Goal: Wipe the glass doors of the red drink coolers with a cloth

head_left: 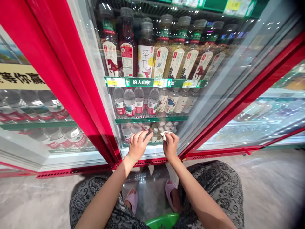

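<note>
I crouch at an open drinks fridge with red frames. My left hand (pixel 138 144) rests with curled fingers on the edge of the lowest shelf (pixel 152 143), in front of small water bottles (pixel 127 131). Just to its right, my right hand (pixel 170 145) is closed on a small white crumpled cloth or tissue (pixel 165 135) at that same shelf edge. Whether the left hand holds anything is hidden.
Above are shelves of water bottles (pixel 130 101) and tea bottles (pixel 145 54) behind green price strips (pixel 152 82). The open glass door (pixel 238 82) swings out to the right; a red frame (pixel 78 89) stands left. A green object (pixel 164 220) lies at my feet.
</note>
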### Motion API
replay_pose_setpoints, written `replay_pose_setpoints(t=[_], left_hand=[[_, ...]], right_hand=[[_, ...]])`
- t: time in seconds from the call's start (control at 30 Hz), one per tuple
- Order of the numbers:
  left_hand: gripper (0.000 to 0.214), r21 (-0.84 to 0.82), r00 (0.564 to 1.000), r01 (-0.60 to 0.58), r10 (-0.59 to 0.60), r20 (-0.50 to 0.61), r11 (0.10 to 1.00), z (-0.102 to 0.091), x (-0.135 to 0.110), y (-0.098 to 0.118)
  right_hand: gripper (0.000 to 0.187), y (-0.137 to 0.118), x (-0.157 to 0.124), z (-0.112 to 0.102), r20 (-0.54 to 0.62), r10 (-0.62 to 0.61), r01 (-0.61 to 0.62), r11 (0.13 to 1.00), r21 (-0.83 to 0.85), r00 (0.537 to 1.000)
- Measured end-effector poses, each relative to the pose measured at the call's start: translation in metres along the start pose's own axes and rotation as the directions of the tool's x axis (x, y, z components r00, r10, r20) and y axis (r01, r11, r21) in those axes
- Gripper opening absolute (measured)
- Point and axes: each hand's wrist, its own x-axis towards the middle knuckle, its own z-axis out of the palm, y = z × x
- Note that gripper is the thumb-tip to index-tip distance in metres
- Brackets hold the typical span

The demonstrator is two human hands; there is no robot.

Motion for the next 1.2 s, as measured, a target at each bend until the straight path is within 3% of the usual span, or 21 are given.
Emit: replay_pose_setpoints(t=[0.13, 0.37, 0.53, 0.7, 0.93, 1.0, 1.1, 1.2], left_hand=[[0.050, -0.039, 1.000, -0.004, 0.005, 0.023, 0.999, 0.009, 0.002, 0.008], [0.049, -0.050, 0.997, -0.074, 0.076, 0.033, 0.996, 0.024, 0.004, 0.021], [0.047, -0.018, 0.991, -0.129, 0.130, 0.040, 0.991, 0.028, 0.005, 0.028], [0.053, -0.052, 0.987, -0.125, 0.129, 0.091, 0.991, 0.034, 0.005, 0.035], [0.045, -0.031, 0.980, -0.179, 0.181, 0.078, 0.983, 0.046, 0.015, 0.055], [0.043, -0.014, 0.979, -0.190, 0.191, 0.066, 0.982, 0.049, 0.019, 0.061], [0.042, -0.021, 0.979, -0.196, 0.197, 0.053, 0.980, 0.054, 0.022, 0.067], [0.044, -0.030, 0.978, -0.199, 0.200, 0.057, 0.980, 0.057, 0.020, 0.069]], right_hand=[[0.024, 0.010, -0.004, -0.003, 0.094, -0.097, 0.097, 0.995, 0.013, 0.991], [0.043, 0.021, 0.001, -0.004, -0.097, 0.031, -0.041, 0.994, -0.101, 0.995], [0.031, 0.038, -0.002, -0.010, -0.054, -0.049, 0.042, 0.991, -0.129, 0.997], [0.042, 0.055, -0.001, -0.024, -0.140, 0.093, -0.119, 0.975, -0.190, 0.986], [0.026, 0.069, -0.015, -0.026, -0.059, 0.157, -0.165, 0.973, -0.160, 0.986], [0.028, 0.086, -0.014, -0.035, -0.126, 0.234, -0.254, 0.949, -0.185, 0.964], [0.035, 0.111, -0.006, -0.047, -0.277, 0.354, -0.415, 0.887, -0.204, 0.893], [0.039, 0.111, -0.004, -0.045, -0.352, 0.409, -0.491, 0.851, -0.188, 0.842]])
